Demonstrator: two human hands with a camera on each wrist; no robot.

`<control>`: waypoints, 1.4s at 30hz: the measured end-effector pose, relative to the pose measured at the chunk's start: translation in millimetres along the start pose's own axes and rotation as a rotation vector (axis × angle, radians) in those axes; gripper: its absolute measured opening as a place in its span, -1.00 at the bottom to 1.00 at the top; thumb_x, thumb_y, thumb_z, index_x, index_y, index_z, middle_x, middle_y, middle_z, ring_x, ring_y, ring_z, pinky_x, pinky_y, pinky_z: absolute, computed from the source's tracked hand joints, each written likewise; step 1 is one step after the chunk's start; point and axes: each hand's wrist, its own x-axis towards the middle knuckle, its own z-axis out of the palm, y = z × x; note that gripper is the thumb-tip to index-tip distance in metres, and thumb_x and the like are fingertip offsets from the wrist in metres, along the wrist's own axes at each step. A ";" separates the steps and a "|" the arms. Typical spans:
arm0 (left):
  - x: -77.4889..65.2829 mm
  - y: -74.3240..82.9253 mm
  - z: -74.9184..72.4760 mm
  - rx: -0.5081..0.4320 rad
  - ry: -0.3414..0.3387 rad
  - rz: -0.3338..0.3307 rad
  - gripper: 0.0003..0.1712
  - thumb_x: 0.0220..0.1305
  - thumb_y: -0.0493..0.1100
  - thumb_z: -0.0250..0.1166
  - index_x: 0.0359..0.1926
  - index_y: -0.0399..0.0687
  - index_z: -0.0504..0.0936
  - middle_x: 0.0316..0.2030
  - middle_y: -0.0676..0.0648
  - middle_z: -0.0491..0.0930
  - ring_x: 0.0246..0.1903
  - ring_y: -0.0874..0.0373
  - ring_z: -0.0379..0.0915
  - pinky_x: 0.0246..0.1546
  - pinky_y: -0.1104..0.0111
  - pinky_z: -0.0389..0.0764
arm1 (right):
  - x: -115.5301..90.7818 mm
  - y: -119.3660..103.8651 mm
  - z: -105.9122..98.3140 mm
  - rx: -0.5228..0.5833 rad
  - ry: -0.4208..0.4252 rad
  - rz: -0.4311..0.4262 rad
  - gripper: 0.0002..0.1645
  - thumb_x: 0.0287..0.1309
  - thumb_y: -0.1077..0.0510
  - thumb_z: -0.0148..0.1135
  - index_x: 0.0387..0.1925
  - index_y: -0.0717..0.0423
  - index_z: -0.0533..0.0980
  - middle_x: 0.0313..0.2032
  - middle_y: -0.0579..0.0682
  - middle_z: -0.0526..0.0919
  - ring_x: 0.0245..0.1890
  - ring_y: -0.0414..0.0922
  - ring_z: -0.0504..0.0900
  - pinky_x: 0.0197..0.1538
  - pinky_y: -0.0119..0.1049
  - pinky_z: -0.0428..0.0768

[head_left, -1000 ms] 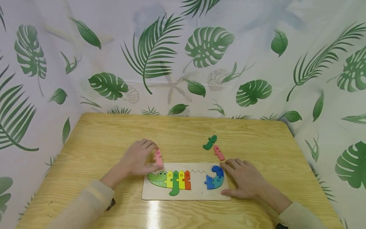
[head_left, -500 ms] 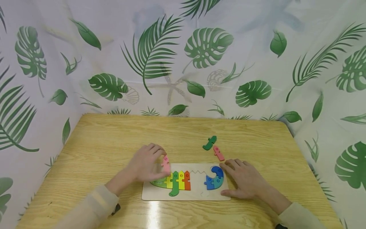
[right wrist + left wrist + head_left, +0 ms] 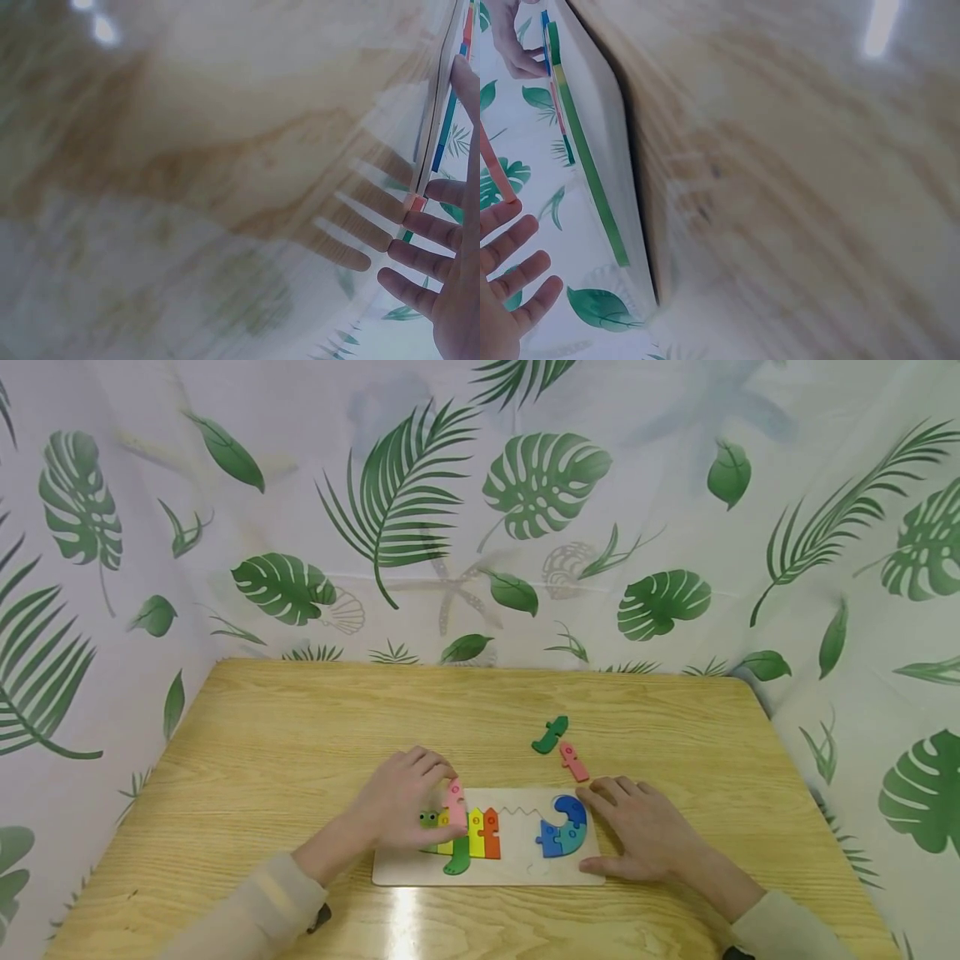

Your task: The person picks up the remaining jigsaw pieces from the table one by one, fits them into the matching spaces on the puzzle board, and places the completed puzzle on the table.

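Observation:
In the head view my left hand [image 3: 405, 800] pinches a pink puzzle piece [image 3: 456, 807] above the left part of a wooden puzzle board [image 3: 517, 870]. That piece also shows edge-on in the left wrist view. Below it, the crocodile's green head [image 3: 429, 818] is mostly hidden by the hand; green, yellow and orange pieces [image 3: 491, 833] follow it. Blue tail pieces [image 3: 572, 837] sit at the board's right end. My right hand [image 3: 645, 831] rests at the board's right edge with its fingers spread and nothing held.
Behind the board lie a loose dark green piece [image 3: 551, 735] and another pink piece [image 3: 574, 762], close together. The wooden table [image 3: 300, 710] meets a leaf-patterned cloth [image 3: 450, 527] at the back.
My left hand has carried the pink piece to the right and toward me, from the board's left corner to above the green and yellow pieces. The right hand stays in place.

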 end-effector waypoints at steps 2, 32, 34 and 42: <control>1.5 2.2 0.5 -0.003 -0.007 -0.002 -0.19 0.19 0.54 0.29 0.17 0.04 0.65 0.16 0.01 0.69 0.20 0.06 0.55 0.22 0.16 0.64 | 0.4 0.1 -0.7 -0.003 -0.001 -0.001 0.24 0.07 -0.82 0.01 0.49 -0.08 0.42 0.27 0.03 0.58 0.19 0.04 0.56 0.20 0.09 0.64; 6.5 39.6 13.0 -0.103 -0.211 -0.071 -0.09 0.23 0.61 0.23 0.31 0.07 0.57 0.25 0.02 0.59 0.24 0.08 0.48 0.29 0.11 0.60 | -0.3 -0.1 1.3 0.010 -0.037 0.016 0.26 0.06 -0.83 -0.04 0.50 -0.08 0.40 0.29 0.05 0.56 0.23 0.06 0.55 0.25 0.13 0.63; 7.4 41.3 12.6 -0.098 -0.217 -0.068 -0.08 0.24 0.61 0.22 0.32 0.06 0.56 0.26 0.01 0.60 0.25 0.07 0.49 0.30 0.11 0.60 | -0.4 0.0 1.4 0.004 -0.033 0.013 0.26 0.07 -0.83 -0.03 0.50 -0.08 0.40 0.29 0.05 0.56 0.23 0.06 0.55 0.23 0.12 0.64; 12.8 45.5 17.4 -0.061 -0.262 -0.059 -0.07 0.26 0.62 0.19 0.33 0.07 0.56 0.27 0.01 0.60 0.25 0.07 0.50 0.24 0.15 0.63 | -0.1 -0.6 -0.8 0.003 -0.020 0.005 0.25 0.07 -0.82 0.00 0.50 -0.07 0.41 0.27 0.05 0.58 0.22 0.05 0.56 0.21 0.10 0.65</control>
